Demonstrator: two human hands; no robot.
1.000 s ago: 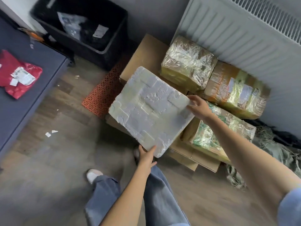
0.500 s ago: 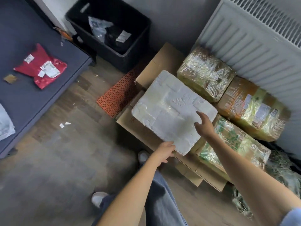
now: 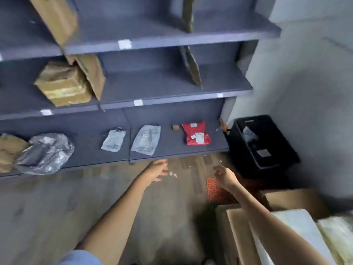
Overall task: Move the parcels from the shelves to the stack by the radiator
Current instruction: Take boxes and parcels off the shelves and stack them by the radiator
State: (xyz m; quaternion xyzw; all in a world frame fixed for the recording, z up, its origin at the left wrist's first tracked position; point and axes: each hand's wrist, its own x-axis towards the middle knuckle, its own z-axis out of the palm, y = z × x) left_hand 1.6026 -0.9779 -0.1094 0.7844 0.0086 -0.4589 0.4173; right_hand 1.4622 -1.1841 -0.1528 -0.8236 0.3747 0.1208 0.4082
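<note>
Grey shelves (image 3: 172, 104) fill the upper view. On the lowest shelf lie a red parcel (image 3: 197, 133), two small grey bags (image 3: 146, 139) (image 3: 113, 140), a crumpled silver parcel (image 3: 45, 153) and a brown one (image 3: 7, 150) at the far left. A taped cardboard box (image 3: 63, 85) sits on the middle shelf. My left hand (image 3: 157, 170) hovers below the shelf edge, fingers spread, holding nothing. My right hand (image 3: 224, 175) hangs loosely over the floor, also holding nothing. The white foam parcel (image 3: 298, 226) lies on the stack at the lower right.
A black crate (image 3: 267, 150) holding bags stands right of the shelves by the wall. An orange mat (image 3: 214, 190) lies on the wooden floor. Flat cardboard (image 3: 238, 240) lies under the stack. Cardboard dividers (image 3: 193, 67) stand on the shelves.
Both hands have let go of the white foam parcel, which stays on the stack. The view has swung from the radiator stack to the shelves, and both hands are now stretched toward the lowest shelf.
</note>
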